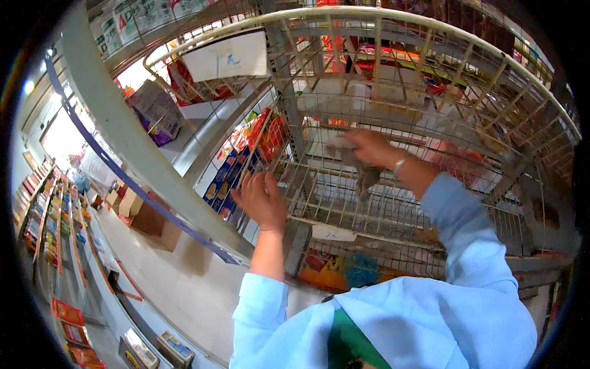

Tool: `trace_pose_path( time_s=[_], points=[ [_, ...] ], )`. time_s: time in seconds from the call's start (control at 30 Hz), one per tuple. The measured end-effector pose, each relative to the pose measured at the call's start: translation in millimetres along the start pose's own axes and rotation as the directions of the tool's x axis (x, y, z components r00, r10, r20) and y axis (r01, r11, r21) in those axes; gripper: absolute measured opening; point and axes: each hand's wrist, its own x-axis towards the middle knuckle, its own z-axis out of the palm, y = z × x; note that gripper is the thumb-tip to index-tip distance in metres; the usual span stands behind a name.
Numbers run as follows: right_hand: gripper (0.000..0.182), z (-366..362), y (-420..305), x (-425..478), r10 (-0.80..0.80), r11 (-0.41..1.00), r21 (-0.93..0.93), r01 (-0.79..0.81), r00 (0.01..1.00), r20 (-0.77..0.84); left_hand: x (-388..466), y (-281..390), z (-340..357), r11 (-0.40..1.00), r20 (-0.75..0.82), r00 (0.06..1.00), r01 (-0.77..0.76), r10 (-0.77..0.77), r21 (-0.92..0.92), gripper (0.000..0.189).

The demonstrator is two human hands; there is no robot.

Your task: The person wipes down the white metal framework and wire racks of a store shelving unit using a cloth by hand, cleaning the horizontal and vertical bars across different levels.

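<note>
My right hand is shut on a greyish-brown cloth that hangs down inside a wire shelf basket. A pale band circles my right wrist. At the left end of the basket, my left hand rests at the wire side with its fingers bent; whether they grip the wire is unclear. Blue packets and red packets stand behind the wires beside it. A small white card with writing hangs on the basket's front wire.
An upper wire basket with a white price card arches overhead. A pale metal post stands left of my left hand. Orange and blue packages lie on a lower tier. Cardboard boxes sit on the floor at left, near stocked shelves.
</note>
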Motion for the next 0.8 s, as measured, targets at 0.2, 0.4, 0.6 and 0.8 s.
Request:
trace_pose_path(
  time_s=[0.2,0.4,0.6,0.8],
  points=[
    [0.037,24.7,-3.8,-23.0,-0.059,0.889,-0.383,0.250,0.893,0.445,2.0,-3.2,-7.1,0.999,0.035,0.999,0.011,-0.013,0.044,0.017],
    [0.018,-41.3,3.7,-35.9,0.180,0.876,-0.469,0.110,0.828,0.531,-1.1,-6.9,1.4,0.999,0.017,1.000,0.000,-0.001,0.051,0.017],
    [0.033,-49.2,-43.2,66.2,-0.205,0.713,-0.681,0.167,0.979,0.026,-2.0,-8.4,-5.3,0.999,0.022,1.000,-0.007,0.006,0.050,0.013],
    [0.032,63.9,20.8,71.5,-0.035,0.596,-0.785,0.167,0.983,0.183,-0.7,0.0,-6.8,1.000,0.006,1.000,-0.029,0.030,-0.010,0.009]
  ],
)
